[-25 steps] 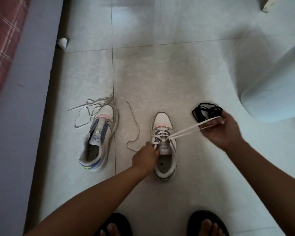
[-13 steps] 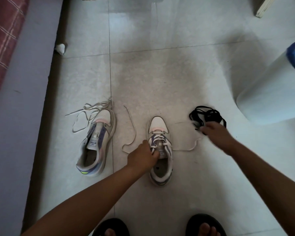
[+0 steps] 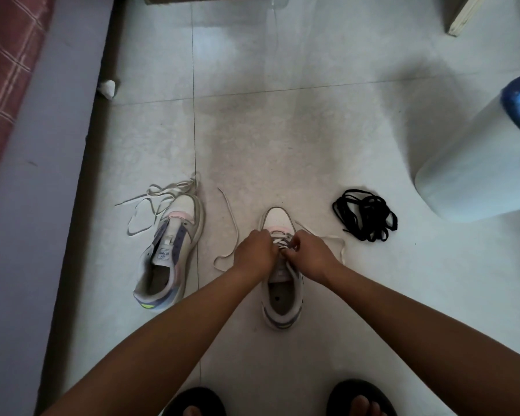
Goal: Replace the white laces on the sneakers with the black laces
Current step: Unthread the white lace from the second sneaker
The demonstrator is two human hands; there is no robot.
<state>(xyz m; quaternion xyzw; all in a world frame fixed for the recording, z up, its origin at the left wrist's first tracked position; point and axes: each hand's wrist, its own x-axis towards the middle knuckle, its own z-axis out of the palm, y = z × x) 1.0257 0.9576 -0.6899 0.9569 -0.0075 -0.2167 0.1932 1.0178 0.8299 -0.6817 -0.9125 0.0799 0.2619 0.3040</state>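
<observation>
One sneaker (image 3: 168, 253) on the floor is already stripped, its white lace (image 3: 150, 202) lying beside it. Both hands — left hand (image 3: 257, 250), right hand (image 3: 308, 255) — appear to pinch the lace on the second sneaker (image 3: 281, 301), still partly threaded. The black laces (image 3: 365, 214) lie untouched nearby.

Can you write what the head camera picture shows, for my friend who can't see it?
Looking down, a person's left hand and right hand pick at the white lace on a sneaker on the tiled floor. A second sneaker lies to the left, unlaced, its pulled-out lace beside it. A bundle of black laces waits on the right.
</observation>
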